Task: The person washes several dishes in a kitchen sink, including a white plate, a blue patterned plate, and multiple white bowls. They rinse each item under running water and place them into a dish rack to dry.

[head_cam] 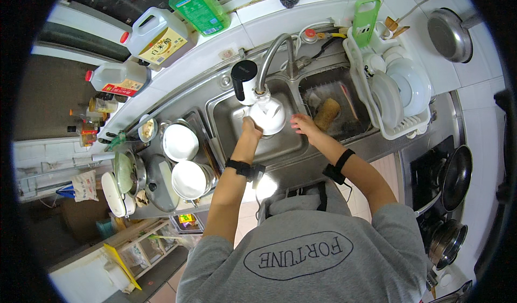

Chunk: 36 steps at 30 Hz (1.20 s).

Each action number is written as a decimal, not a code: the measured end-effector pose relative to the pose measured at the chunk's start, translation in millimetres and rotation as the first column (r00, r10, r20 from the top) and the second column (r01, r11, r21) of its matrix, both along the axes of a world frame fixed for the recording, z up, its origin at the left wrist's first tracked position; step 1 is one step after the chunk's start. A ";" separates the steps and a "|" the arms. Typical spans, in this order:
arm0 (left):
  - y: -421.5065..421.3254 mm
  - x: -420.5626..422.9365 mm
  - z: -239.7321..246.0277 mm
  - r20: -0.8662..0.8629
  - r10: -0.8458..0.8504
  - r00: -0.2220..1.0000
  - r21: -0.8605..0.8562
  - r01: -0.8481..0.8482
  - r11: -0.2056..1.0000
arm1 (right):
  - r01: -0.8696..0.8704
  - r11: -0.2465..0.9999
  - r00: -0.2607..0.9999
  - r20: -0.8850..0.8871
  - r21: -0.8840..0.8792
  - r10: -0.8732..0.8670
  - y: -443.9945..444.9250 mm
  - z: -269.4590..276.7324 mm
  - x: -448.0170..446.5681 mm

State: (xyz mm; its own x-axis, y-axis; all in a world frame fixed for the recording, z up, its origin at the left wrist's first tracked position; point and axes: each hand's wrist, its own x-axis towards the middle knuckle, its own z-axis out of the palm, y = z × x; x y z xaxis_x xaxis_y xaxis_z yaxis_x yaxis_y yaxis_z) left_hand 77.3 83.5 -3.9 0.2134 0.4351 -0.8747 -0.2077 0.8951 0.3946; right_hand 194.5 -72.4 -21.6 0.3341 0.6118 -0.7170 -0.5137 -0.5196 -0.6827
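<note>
My left hand (252, 129) grips the side of a white bowl (266, 116) beneath the curved metal faucet (271, 54), over the left sink basin (288, 144). To the right of the bowl, my right hand (303, 124) is apart from it, fingers spread and holding nothing. A white appliance with a black top (244, 81) is beside the faucet spout. In the right basin lie a tan sponge or loofah (327, 114) and a thin red-and-white item (349, 101).
White bowls (180, 142) and a glass lid (155, 186) crowd the left counter. A white dish rack (387, 133) with plates (408, 87) borders the right basin. Plastic jugs (165, 40) and a green soap bottle (200, 8) line the ledge. A black pan (457, 178) sits on the stove.
</note>
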 end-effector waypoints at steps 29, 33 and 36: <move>2.0 -28.0 -29.0 0.161 -0.174 0.972 0.050 0.168 0.984 | -0.394 0.917 0.052 0.997 0.066 -0.049 0.6 60.0 -34.9; -1.9 -27.6 -32.7 0.155 -0.194 0.969 0.141 0.172 0.975 | -0.589 0.808 -0.020 0.999 0.018 -0.036 0.4 67.5 -36.9; -6.9 -27.2 -29.5 0.113 -0.154 0.982 0.126 0.140 0.982 | -0.693 0.720 -0.028 1.000 -0.018 -0.002 3.3 66.7 -36.9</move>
State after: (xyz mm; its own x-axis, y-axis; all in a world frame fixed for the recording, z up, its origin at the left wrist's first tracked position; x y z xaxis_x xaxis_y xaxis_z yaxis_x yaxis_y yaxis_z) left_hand 50.1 76.6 -33.4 0.3841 0.4889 -0.7832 -0.1298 0.8685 0.4785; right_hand 157.6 -69.1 45.1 0.0824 0.9374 0.3384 0.8664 0.1004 -0.4891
